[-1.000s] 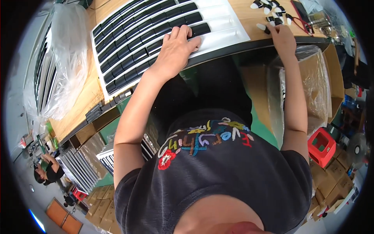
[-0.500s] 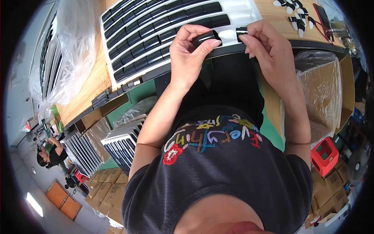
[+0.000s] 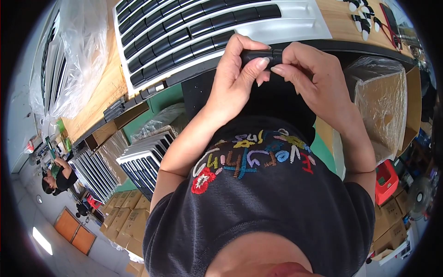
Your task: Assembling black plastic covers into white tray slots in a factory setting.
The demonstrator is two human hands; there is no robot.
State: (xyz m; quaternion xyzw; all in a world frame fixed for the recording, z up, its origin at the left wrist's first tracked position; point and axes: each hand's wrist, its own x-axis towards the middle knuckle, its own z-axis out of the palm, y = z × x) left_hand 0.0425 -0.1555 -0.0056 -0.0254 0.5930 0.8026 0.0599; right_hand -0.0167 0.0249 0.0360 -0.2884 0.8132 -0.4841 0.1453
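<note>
your left hand and right hand both pinch the small black clip; keep it square, pressing evenly near the white louvred grille.

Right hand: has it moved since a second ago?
Yes. The right hand has left the far tabletop by the small black-and-white parts and come in to the table's near edge, meeting the left hand.

The person wears a dark charcoal short-sleeved T-shirt of plain knit. Across its chest runs a band of embroidered shapes in yellow, blue, white, brown, green and red, with a red and white flower stitched at one end. The sleeves end above the elbows, so both forearms are bare. The hands carry no gloves, rings or watch.
</note>
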